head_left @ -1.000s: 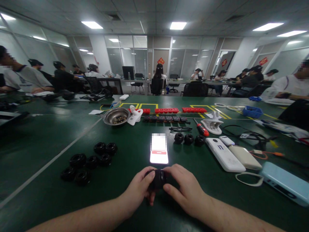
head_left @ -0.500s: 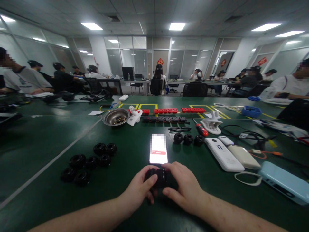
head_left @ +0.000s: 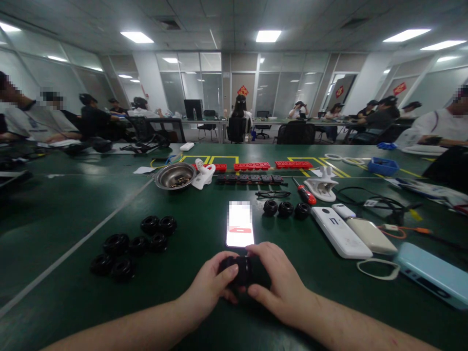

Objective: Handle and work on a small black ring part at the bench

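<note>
My left hand [head_left: 211, 285] and my right hand [head_left: 276, 282] meet at the near middle of the green table [head_left: 73, 204], both closed round one small black wheel-like part [head_left: 244, 270]. Fingers cover much of the part. Just beyond it lies a lit phone [head_left: 240, 225], face up. To the left sits a cluster of several black wheels [head_left: 133, 243]. Three more black wheels [head_left: 285, 209] stand in a row right of the phone.
A metal bowl [head_left: 175, 176], white clamps [head_left: 323, 187], red and black part strips [head_left: 252, 166], a red-handled screwdriver [head_left: 304, 193], power banks [head_left: 341, 231] and cables [head_left: 380, 204] lie farther back and right. A blue tray [head_left: 382, 167] sits far right. Other people sit at surrounding tables.
Both hands have kept hold of the black part and shifted slightly toward the phone; my right fingers have wrapped further over it.
</note>
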Action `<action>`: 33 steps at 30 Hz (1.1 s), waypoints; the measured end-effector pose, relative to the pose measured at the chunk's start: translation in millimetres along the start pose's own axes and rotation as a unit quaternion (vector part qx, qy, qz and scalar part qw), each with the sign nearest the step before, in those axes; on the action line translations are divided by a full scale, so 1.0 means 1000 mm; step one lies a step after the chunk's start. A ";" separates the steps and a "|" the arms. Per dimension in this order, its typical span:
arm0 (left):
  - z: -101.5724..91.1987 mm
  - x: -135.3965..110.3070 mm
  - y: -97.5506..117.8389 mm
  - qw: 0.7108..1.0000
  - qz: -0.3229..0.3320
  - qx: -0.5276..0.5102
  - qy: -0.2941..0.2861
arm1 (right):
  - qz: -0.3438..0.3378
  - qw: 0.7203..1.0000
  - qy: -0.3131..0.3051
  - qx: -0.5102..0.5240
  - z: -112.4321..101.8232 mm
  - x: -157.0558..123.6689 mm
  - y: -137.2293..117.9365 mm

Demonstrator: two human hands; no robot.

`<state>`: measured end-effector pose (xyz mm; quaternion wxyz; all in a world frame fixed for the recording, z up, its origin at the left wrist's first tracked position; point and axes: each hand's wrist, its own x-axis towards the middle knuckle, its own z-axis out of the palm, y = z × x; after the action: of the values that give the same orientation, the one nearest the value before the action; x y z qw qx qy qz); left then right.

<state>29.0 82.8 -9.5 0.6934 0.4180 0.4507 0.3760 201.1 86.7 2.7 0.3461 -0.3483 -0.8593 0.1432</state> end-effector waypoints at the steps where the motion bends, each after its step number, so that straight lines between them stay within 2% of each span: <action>1: 0.000 0.000 0.000 1.000 0.001 -0.001 0.004 | 0.008 1.000 -0.005 -0.005 0.000 0.001 0.001; 3: -0.001 0.001 0.001 1.000 -0.002 -0.003 -0.006 | -0.001 1.000 -0.010 -0.018 0.001 0.002 0.002; 7: -0.002 0.002 0.001 0.999 -0.014 -0.021 -0.030 | -0.093 0.994 -0.004 -0.051 0.002 0.002 0.003; 9: -0.001 0.002 0.002 0.999 -0.019 -0.026 -0.026 | -0.113 0.992 -0.005 -0.063 0.002 0.001 0.002; 13: -0.001 -0.001 0.000 1.000 -0.001 -0.024 -0.007 | -0.076 0.996 -0.018 -0.033 0.000 0.000 -0.001; 16: -0.002 -0.002 -0.002 1.000 0.015 -0.017 -0.014 | -0.030 0.999 -0.015 -0.011 0.000 0.001 -0.002; 19: -0.001 -0.002 -0.002 1.000 0.001 0.005 -0.030 | 0.004 0.999 -0.016 -0.028 0.000 0.001 -0.001; 21: -0.001 -0.002 -0.001 0.999 -0.011 0.021 -0.036 | -0.013 0.999 -0.020 -0.049 0.001 0.002 -0.001; 25: -0.001 0.002 0.000 0.999 -0.032 0.016 -0.031 | -0.104 0.991 -0.015 -0.082 0.000 0.002 0.000; 27: -0.002 0.004 0.000 0.999 -0.033 0.007 -0.023 | -0.117 0.989 -0.024 -0.086 0.000 0.002 0.000; 29: -0.002 0.007 -0.002 1.000 -0.015 -0.004 -0.011 | -0.098 0.992 -0.030 -0.067 -0.001 0.002 0.001; 33: -0.003 0.008 -0.005 1.000 0.009 -0.018 0.004 | -0.016 0.999 -0.028 -0.021 -0.001 0.002 0.004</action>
<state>29.3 88.3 -17.6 0.6959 0.4079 0.4427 0.3916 202.3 90.6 2.2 0.3166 -0.3371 -0.8772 0.1294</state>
